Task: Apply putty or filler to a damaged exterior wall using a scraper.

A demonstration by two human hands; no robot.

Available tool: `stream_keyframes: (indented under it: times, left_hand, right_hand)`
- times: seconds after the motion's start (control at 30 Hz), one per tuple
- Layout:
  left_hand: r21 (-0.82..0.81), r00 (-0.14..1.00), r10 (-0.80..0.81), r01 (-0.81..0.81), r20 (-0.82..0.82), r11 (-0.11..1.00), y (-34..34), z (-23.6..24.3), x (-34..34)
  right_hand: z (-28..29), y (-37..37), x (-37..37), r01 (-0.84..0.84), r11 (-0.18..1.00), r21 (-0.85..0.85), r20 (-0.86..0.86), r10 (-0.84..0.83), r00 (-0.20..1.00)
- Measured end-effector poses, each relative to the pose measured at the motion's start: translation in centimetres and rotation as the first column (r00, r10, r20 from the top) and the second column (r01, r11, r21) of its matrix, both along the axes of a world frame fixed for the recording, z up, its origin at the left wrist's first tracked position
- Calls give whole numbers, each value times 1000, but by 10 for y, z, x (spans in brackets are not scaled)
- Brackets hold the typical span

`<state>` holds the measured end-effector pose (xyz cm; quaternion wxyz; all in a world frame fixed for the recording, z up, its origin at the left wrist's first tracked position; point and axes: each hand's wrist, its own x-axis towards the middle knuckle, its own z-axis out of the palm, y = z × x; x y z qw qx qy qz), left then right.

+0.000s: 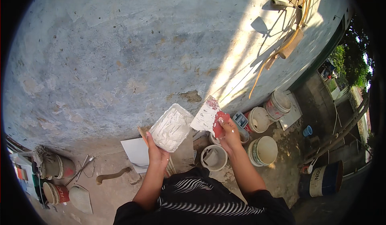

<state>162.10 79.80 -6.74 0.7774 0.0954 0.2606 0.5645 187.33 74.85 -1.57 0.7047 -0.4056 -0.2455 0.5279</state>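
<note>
My left hand [157, 152] is closed around the lower side of a shallow rectangular tray [162, 117], its thumb on the near left edge. Thick white putty [173, 128] fills the tray, its surface ridged. In my right hand [230, 136] is a broad, flat putty scraper [206, 115] with a red grip, its face smeared white. The scraper is raised just right of the tray, apart from it. Spots of white stick to my right fingers. Both tools are in front of a worn blue-grey wall [120, 56] with a chipped patch [190, 96].
Several buckets stand at the right, among them a whitish bucket [263, 150]; another bucket [214, 157] is below my hands. White boards [135, 152] lie by the wall's foot. A yellow hose [295, 36] hangs at upper right. A blue drum [321, 180] is at far right.
</note>
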Motion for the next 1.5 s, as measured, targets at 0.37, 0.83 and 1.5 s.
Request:
stream_keyframes:
  times: [0.37, 0.83, 1.5]
  left_hand:
    - [98, 980, 173, -164, -102, 982, -71, 34, 283]
    - [150, 988, 124, -109, -96, 983, -100, 65, 187]
    - [100, 990, -54, 68, -132, 993, -95, 70, 41]
  right_hand:
    - [-50, 1, 251, -216, 972, -95, -147, 201, 968]
    - [-12, -3, 194, -23, 999, -24, -96, 21, 995]
    - [127, -39, 35, -456, 689, 563, 791, -609, 58]
